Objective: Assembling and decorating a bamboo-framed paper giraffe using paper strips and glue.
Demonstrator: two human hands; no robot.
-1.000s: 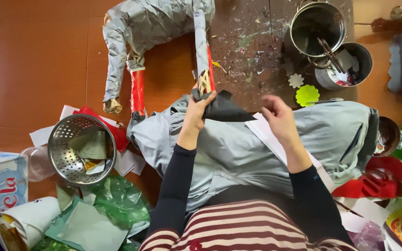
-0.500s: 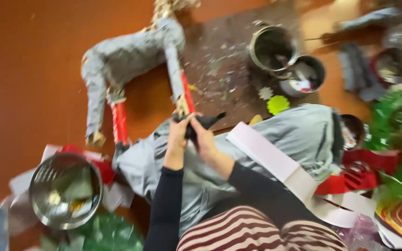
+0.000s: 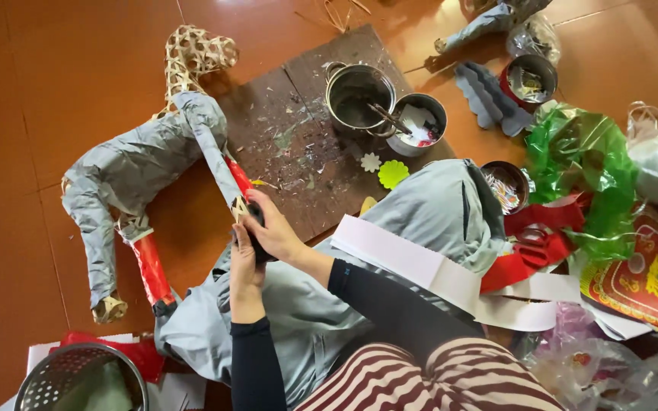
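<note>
A bamboo-framed animal figure (image 3: pixel 135 164), mostly covered in grey paper, lies on its side on the red-brown floor (image 3: pixel 32 91), likely so its legs can be reached from a seated position. One leg (image 3: pixel 218 164) stretches toward the person, its lower stretch wrapped in red. A grey jacket (image 3: pixel 420 221) is spread over the lap, apparently as a work surface. Beyond it a paste-stained board (image 3: pixel 298 160) carries two metal pots (image 3: pixel 359 95), close at hand. The right hand (image 3: pixel 272 232) curls closed around the leg's foot end, where something dark shows. The left hand (image 3: pixel 244 262) presses in from below, fingers closed against the same spot, steadying it
</note>
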